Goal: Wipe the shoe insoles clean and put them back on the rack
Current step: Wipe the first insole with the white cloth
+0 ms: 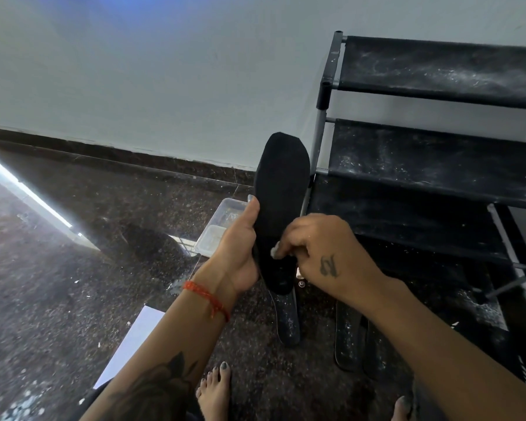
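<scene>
Two hands work one black insole [281, 189]: my left hand [240, 238] grips its edge, holding it upright, while my right hand [319, 247] pinches a small white wipe [274, 252] against it. Beyond my right hand stands the dusty rack [438, 159]; more insoles [348, 335] lie on the floor beneath both.

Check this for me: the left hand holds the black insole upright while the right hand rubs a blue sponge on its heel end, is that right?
Not quite. In the head view the right hand pinches a small white wad, not a blue sponge, against the heel end. The rest stands: the left hand holds the black insole upright.
</scene>
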A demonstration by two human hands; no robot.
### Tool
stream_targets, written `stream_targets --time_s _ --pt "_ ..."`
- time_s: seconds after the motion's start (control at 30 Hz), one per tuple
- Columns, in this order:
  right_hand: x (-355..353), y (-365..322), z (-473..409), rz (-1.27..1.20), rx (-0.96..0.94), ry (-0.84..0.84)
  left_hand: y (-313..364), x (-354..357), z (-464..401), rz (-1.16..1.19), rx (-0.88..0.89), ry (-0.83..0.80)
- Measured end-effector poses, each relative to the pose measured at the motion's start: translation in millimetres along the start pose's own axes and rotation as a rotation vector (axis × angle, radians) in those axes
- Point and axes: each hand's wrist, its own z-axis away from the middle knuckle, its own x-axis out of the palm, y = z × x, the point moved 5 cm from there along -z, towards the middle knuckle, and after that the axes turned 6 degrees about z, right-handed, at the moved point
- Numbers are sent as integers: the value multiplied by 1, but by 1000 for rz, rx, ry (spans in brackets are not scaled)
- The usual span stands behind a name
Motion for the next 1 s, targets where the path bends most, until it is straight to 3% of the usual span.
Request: stream_targets --time_s 0.13,0.27,0.37,0.47,0.57,0.67,0.77,0.9,1.0 --pt "0 -2 3 91 67 151 -1 4 2 -7 11 -9" --pt "6 -13 3 -48 5 8 0 -1 0 30 3 3" --pt "1 1 1 36 28 -63 2 -2 0 25 -3 -18" --pt "-1 1 3 131 50 68 2 0 0 20 9 -14" --pt "6 -12 4 16 51 128 3 0 0 45 20 -3" --pt "5 -13 1 -59 9 21 2 -2 0 44 12 1" --pt "1 1 0 38 29 -91 4 -3 0 29 15 -9" --pt "0 -6 3 101 53 119 3 0 0 26 22 -16" --pt "7 -16 3 -49 58 116 2 0 1 35 24 -15"
